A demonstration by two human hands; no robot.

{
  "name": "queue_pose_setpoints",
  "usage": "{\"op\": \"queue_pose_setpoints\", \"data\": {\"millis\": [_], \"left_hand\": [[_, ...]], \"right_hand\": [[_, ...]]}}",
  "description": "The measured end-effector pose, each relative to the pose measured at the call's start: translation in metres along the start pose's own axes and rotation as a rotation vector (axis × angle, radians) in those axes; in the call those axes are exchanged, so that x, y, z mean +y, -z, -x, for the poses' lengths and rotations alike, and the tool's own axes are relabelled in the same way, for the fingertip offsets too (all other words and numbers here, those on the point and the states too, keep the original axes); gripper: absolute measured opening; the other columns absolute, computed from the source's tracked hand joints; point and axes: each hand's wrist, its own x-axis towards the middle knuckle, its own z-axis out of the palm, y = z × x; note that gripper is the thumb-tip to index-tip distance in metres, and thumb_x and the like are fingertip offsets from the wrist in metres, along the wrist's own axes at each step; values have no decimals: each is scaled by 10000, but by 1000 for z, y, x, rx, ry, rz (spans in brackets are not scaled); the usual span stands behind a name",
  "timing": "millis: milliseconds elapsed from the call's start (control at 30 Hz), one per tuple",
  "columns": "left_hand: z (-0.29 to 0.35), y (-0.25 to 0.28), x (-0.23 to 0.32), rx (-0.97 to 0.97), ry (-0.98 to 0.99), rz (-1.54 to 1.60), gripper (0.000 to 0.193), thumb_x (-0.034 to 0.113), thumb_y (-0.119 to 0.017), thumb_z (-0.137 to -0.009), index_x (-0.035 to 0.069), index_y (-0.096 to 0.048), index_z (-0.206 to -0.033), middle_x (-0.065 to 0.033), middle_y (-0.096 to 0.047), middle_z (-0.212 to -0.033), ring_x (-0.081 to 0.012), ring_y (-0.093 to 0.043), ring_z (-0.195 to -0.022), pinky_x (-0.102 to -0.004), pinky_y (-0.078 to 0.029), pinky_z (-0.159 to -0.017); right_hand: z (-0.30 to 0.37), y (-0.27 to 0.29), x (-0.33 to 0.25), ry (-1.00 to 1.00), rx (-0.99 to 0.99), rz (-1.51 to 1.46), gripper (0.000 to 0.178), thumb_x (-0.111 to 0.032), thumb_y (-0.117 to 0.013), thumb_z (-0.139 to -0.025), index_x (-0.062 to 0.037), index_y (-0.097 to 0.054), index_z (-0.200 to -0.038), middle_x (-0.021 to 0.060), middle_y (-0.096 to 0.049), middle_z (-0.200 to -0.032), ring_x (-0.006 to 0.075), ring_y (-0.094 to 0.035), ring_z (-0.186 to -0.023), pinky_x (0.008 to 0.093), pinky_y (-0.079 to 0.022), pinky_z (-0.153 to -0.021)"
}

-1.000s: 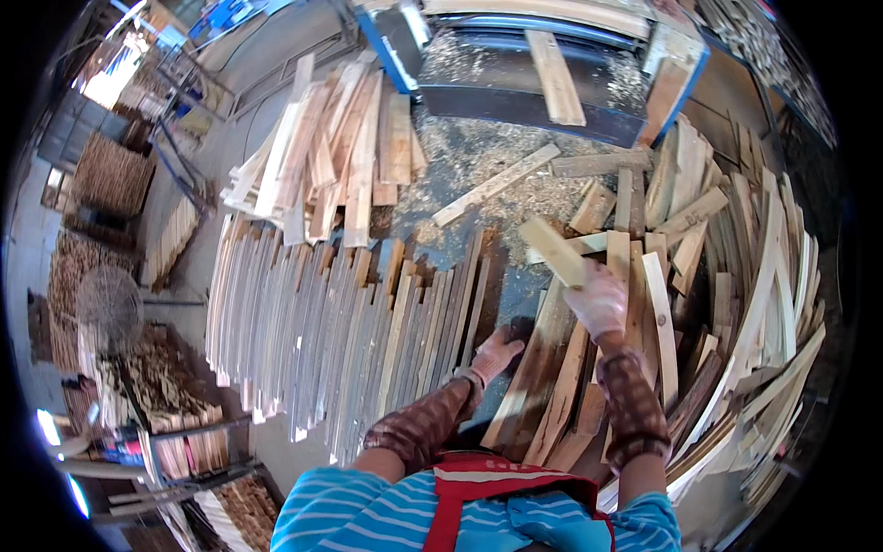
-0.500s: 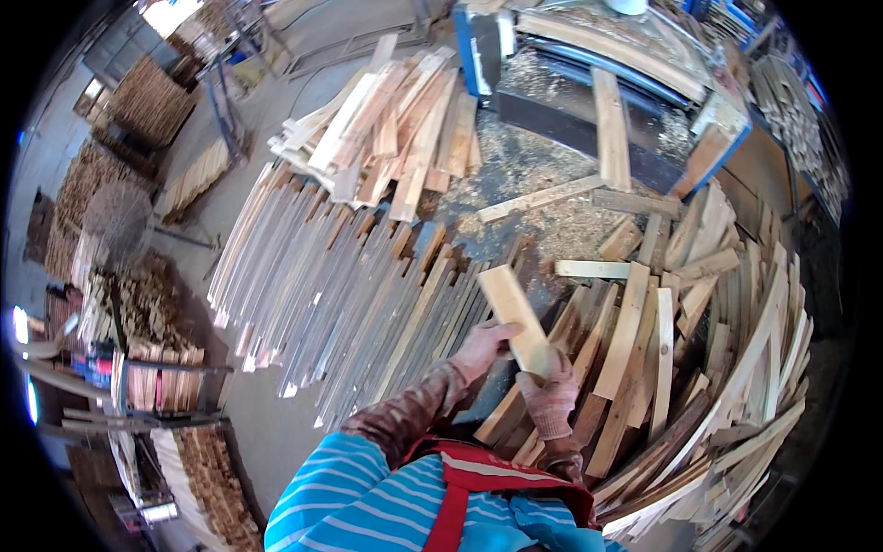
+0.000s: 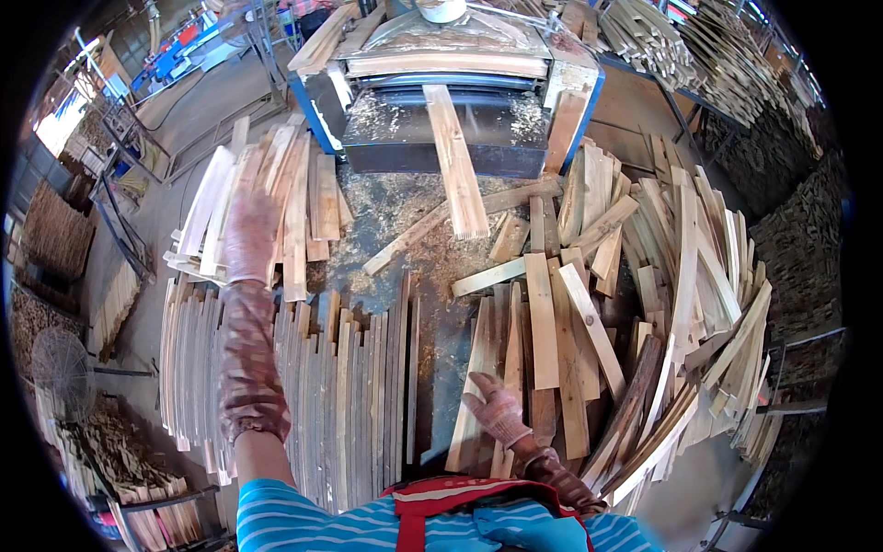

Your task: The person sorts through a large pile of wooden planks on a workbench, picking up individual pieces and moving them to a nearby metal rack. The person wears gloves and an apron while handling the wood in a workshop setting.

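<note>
My left arm is stretched far forward, and my left hand (image 3: 250,230) is over a heap of loose pale boards (image 3: 296,198) at the left. Motion smears its fingers, so its grip cannot be made out. My right hand (image 3: 498,411), in a pale work glove, is held low near my body with its fingers apart and nothing in them. Beneath and beside it are short boards (image 3: 541,322), several lying at angles. Between the arms, long narrow strips (image 3: 354,396) lie side by side in a row.
Ahead stands a blue-framed woodworking machine (image 3: 441,138) with a board (image 3: 455,166) sloping out of it. Wood chips (image 3: 405,221) cover the surface before it. Piled boards (image 3: 685,267) rise at the right. A round wire-caged fan (image 3: 63,373) stands at far left.
Both hands held a short board before; the right is now empty. My left arm has reached forward to the left heap. The view has swung, bringing the machine to the middle.
</note>
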Motion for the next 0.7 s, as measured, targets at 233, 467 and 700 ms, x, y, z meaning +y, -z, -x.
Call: {"op": "queue_pose_setpoints", "data": {"millis": [233,467,700], "left_hand": [[158,-247,-32,-909,586,546,869,614,-689,-904,79,-424,-1535,-150,-397,-1605,-333,-372,-1474,-555,-271,-1232],[206,-281,-70,-474,763,741,380,119,-746,-902,25,-629,-1251,-106,-728,-1067,-238,-728,-936,-377,-620,-768],[238,-248,-64,-477,727,751,408,99,-763,-869,25,-647,-1253,-70,-731,-1055,-213,-723,-931,-337,-605,-809]], "right_hand": [[-9,0,-6,30,-213,24,515,-402,-653,-950,-118,-591,-1375,170,-625,-1346,387,-621,-1191,437,-512,-1005],[-12,19,25,-262,-69,-358,480,-316,-693,-960,-36,-632,-1345,207,-649,-1335,330,-619,-1251,376,-474,-1058],[-22,23,11,-266,25,-706,487,-232,-699,-985,27,-592,-1383,149,-674,-1303,215,-633,-1208,320,-493,-1041]]}}
